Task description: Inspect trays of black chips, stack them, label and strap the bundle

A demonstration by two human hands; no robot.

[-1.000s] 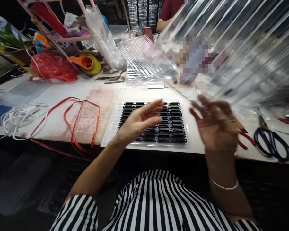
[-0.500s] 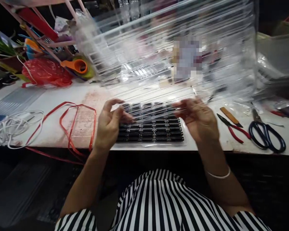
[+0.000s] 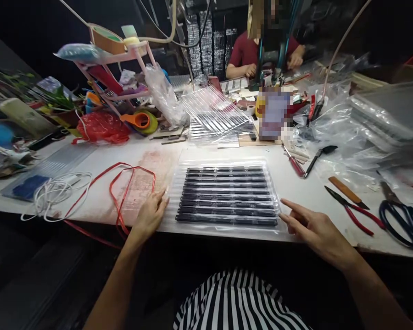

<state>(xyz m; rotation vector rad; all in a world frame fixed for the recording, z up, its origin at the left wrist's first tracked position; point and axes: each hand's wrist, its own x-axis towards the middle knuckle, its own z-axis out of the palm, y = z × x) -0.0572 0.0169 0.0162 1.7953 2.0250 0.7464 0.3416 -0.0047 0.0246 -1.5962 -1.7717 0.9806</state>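
Where the clear tray (image 3: 227, 228) lies: flat on the white table (image 3: 206, 153), at the near edge, between the two hands.
Black strips (image 3: 227, 199): set in rows across the tray, from its far side to its near side; the filling looks done.
Clear cover (image 3: 277, 183): the shine over the rows suggests a transparent sheet laid on top, so the covering looks done too.
Edges: the lining-up of cover and tray is either unfinished or just finished; I cannot tell which, nor whether they sit tight all round.
Left hand (image 3: 150, 213): fingers loosely bent and parted, gripping nothing visible, fingertips at the left edge; contact is unclear.
Right hand (image 3: 315, 229): fingers spread, pinching nothing, index fingertip at or just beside the right edge.
Red ribbon (image 3: 118, 212): loose on the left; none shows around the tray, so no tying is done.
Pliers (image 3: 344, 203) and scissors (image 3: 410, 224): lying untouched at the right.
Ribbed clear sheets (image 3: 220, 112): piled behind the tray, apart from it.
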